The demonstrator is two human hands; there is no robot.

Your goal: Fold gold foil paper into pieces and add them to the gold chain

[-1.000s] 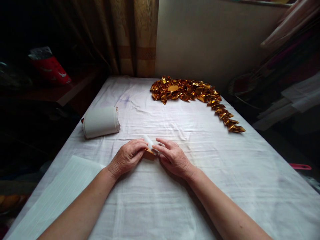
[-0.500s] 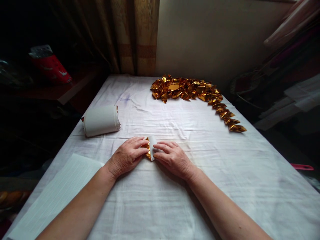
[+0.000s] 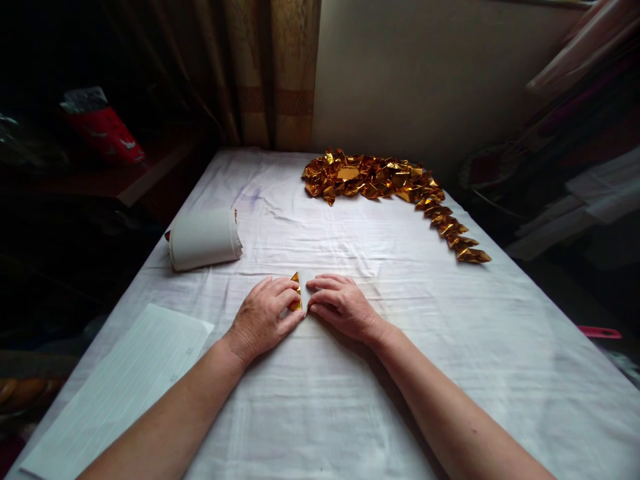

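Observation:
My left hand [image 3: 263, 317] and my right hand [image 3: 341, 305] meet at the middle of the table over a small piece of gold foil paper [image 3: 297, 292]. Both hands have their fingers curled and pressed on it, holding it down against the white cloth [image 3: 380, 373]. Only a gold corner and a white sliver of the paper show between my fingertips. A roll of white-backed foil sheets [image 3: 204, 238] lies to the left of my hands.
A long heap of folded gold foil pieces [image 3: 380, 183] curves along the far right of the table. A lined white sheet [image 3: 125, 383] lies at the near left edge. A red bag [image 3: 103, 130] sits on a dark shelf at left. A curtain hangs behind.
The paper stood up between my fingers with its white side showing; now it is pressed flatter and both hands have closed in over it. My view has shifted slightly.

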